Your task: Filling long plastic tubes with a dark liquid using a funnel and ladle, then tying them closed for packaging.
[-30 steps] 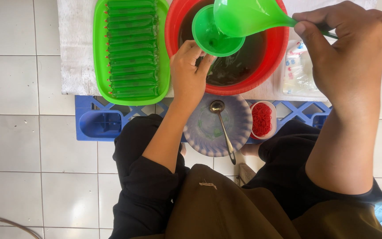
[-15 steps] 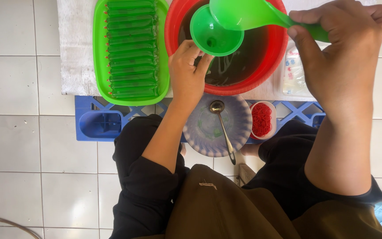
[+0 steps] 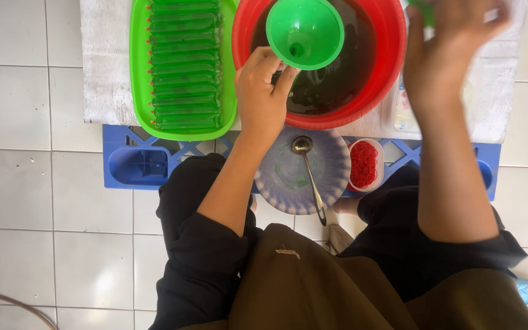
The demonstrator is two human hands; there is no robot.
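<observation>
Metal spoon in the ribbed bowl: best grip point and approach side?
Take the spoon by the dark handle tip, probably from the near side, by the person's lap. Its head lies deep in the ribbed bowl, while the slim handle slants over the near rim and sticks out free, clear of the left hand at the funnel.

Your left hand [image 3: 263, 98] and the green funnel [image 3: 305, 32] block the left half of the red basin [image 3: 386, 91]. The green tray [image 3: 139, 79] closes off the left side. You have open room above the basin's right half, between funnel and right hand [image 3: 453, 55].
</observation>
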